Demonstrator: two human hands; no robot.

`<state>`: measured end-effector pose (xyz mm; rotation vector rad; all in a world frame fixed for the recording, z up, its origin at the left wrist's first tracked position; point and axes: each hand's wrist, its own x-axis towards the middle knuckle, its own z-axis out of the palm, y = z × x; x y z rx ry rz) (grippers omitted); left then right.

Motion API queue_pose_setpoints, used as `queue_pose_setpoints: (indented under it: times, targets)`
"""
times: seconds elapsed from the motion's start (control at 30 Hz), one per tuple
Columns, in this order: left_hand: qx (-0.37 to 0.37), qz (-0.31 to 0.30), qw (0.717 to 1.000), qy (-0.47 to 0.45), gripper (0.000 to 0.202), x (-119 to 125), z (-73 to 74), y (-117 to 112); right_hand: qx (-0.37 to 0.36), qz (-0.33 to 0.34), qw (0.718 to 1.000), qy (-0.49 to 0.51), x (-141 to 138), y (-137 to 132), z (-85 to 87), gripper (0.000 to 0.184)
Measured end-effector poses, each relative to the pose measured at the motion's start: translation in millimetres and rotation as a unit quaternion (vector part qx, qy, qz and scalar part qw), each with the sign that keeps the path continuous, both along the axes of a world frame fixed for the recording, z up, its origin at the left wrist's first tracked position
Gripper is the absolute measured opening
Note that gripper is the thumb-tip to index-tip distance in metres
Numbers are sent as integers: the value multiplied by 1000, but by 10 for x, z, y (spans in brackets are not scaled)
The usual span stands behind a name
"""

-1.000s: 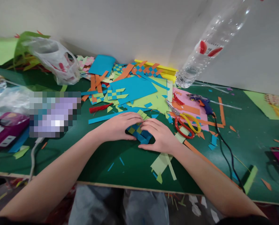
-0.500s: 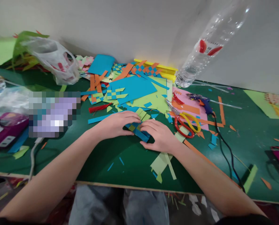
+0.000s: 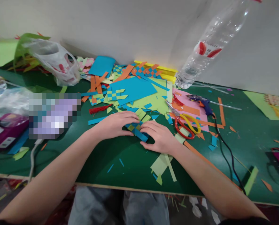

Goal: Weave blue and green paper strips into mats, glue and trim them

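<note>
A small weave of blue and light green paper strips lies between my two hands, just above the green table. My left hand grips its left edge, thumb below and fingers on top. On the other side my right hand has its fingers bent over the right edge, with the thumb close under it. Light green strip ends stick out at the far side. Part of the weave is hidden under the fingers. Scissors with red and yellow handles lie right of my right hand.
Blue paper and many scraps cover the table's middle back. A clear bottle stands at the wall. A blue glue gun with its cord lies at right. A plastic bag and a blurred-out purple item are at left.
Both hands hold nearly the same place around the paper weave. The fingers have shifted very slightly, and the whole view has moved a little.
</note>
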<state>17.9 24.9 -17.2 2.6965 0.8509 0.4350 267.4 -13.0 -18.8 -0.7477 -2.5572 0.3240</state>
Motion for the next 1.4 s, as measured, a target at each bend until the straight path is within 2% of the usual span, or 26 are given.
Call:
queue_pose_setpoints:
  times: [0.23, 0.5, 0.67, 0.77, 0.83, 0.93, 1.13, 1.23, 1.4]
  targets:
    - [-4, -6, 1000, 6, 45, -1, 27, -22, -8, 15, 1000, 4, -10, 10, -7, 24]
    - [-1, 31, 999, 34, 65, 41, 75, -56, 42, -18, 999, 7, 19, 35, -36, 24]
    - [-7, 60, 997, 45, 47, 60, 48, -28, 65, -40, 997, 30, 22, 29, 7, 16]
    - [13, 72, 996, 43, 40, 41, -20, 9, 88, 7, 996, 31, 2, 13, 16, 11]
    - [43, 56, 996, 53, 39, 24, -55, 30, 105, 53, 993, 16, -8, 7, 9, 11]
    - [81, 44, 993, 70, 35, 16, -52, 37, 123, 74, 990, -3, -5, 6, 3, 12]
    - [121, 50, 989, 65, 31, 39, 45, -3, 134, 21, 990, -32, 33, 7, 37, 20]
    - [118, 52, 990, 64, 31, 48, 63, -11, 142, -8, 989, -45, 47, 12, 37, 26]
    - [104, 47, 992, 50, 31, 64, 102, -25, 197, -78, 977, -24, 57, 31, 20, 32]
